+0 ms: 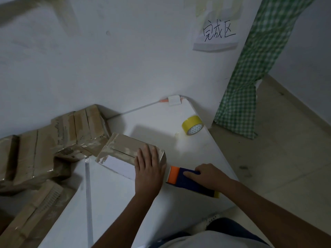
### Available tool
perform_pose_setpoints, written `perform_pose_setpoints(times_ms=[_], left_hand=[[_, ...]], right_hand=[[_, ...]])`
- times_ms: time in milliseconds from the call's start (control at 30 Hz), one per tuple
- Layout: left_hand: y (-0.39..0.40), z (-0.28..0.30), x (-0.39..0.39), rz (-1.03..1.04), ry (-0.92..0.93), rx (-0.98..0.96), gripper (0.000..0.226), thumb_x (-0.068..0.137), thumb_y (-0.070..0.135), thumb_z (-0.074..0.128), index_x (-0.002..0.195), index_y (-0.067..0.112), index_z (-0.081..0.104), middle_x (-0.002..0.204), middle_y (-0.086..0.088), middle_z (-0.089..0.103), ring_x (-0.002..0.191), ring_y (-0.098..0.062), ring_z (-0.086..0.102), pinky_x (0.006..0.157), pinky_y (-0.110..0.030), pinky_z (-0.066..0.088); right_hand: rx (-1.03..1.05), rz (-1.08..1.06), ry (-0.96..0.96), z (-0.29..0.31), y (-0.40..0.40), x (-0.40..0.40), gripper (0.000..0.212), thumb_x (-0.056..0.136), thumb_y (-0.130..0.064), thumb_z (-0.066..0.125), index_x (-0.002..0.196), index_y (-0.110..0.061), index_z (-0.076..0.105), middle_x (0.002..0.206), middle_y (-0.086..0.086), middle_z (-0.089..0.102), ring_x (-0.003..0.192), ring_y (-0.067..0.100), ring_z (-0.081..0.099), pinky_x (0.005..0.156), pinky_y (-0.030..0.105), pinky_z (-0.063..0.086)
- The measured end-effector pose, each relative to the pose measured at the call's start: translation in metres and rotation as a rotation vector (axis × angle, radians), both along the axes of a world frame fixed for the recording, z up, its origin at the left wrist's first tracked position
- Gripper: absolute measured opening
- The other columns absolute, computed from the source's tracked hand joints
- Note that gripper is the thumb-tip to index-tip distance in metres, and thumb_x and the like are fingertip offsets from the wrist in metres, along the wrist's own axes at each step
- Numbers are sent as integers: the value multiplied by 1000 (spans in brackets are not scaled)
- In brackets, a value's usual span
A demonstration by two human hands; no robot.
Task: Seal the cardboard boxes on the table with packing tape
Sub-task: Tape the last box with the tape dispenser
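Fingers (143, 154) of my left hand (148, 170) lie flat, pressing the cardboard box (125, 149) on the table (114, 203). My right hand (207, 176) grips the tape dispenser (188, 179) beside its end. Taping looks nearly done; next I'd judge cutting the strip and smoothing it.

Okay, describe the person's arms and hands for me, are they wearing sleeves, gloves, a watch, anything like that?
Both forearms are bare right up to the frame's bottom edge, with no sleeves in view. The left hand and right hand wear no gloves, and no watch, ring or bracelet shows on either wrist or on the visible fingers.
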State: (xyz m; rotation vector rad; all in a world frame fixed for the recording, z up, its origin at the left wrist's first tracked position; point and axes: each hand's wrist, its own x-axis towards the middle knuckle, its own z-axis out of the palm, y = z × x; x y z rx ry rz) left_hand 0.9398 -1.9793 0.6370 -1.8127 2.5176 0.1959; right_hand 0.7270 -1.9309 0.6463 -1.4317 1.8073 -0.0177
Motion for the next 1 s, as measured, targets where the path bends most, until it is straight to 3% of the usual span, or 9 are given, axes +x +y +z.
perform_pose_setpoints(times_ms=[133,267,333,433,567,733,800,900,1000], left_hand=[[1,-11,4,-19,-24,-34,69,105,47,31,157,5,12,162,-25,6,150,-45,6,120,-55,16],[2,-13,2,-18,-23,-15,71,105,31,41,157,4,-1,162,-25,-5,149,-46,-3,121,-55,11],[1,-11,4,-20,-38,-6,75,103,27,41,156,5,-7,162,-25,-10,149,-46,-8,121,-54,7],[1,-10,6,-39,-51,-11,68,105,27,31,156,5,-7,162,-24,-10,149,-45,-5,121,-54,8],[0,-8,12,-105,-52,-3,74,102,27,41,157,7,-5,163,-22,-8,149,-46,-5,121,-54,11],[-11,3,49,-393,-60,-4,97,88,54,63,158,12,11,164,-17,7,150,-39,4,120,-55,17],[-15,6,64,-408,-59,41,101,88,60,59,159,20,-1,165,-10,-8,151,-32,-10,120,-53,3],[-12,6,83,-337,-75,99,97,92,65,45,155,27,-17,161,-2,-29,147,-23,-29,118,-46,-16],[-8,3,90,-305,-86,128,96,94,60,47,154,27,-21,160,0,-32,146,-21,-32,120,-48,-14]], right_hand=[[-10,-6,92,-1,-6,15,61,89,-70,43,63,-15,43,62,2,46,53,15,44,49,27,32],[49,-51,67,-4,-21,33,60,90,-68,44,64,-14,44,63,2,46,53,15,44,48,26,31],[97,-83,32,-9,-26,33,60,91,-66,44,75,-10,55,68,3,49,59,17,48,52,25,35],[163,-37,144,-16,-17,14,60,93,-63,44,95,-6,62,86,6,59,76,20,57,61,27,41],[8,-156,253,-19,-4,-9,56,94,-64,39,69,-14,46,68,1,50,57,17,49,48,27,33],[-112,-41,306,-29,-8,4,33,100,-43,46,107,-11,49,88,3,57,69,17,52,50,26,34],[-55,-33,256,-40,-12,14,34,97,-39,53,113,-10,49,105,7,62,84,20,59,59,26,39],[94,-163,143,-44,-15,20,56,92,-47,59,127,-7,45,129,12,54,113,28,55,86,33,46],[-224,-45,321,-45,-4,25,55,92,-45,58,132,-11,43,129,8,51,111,23,52,88,30,45]])
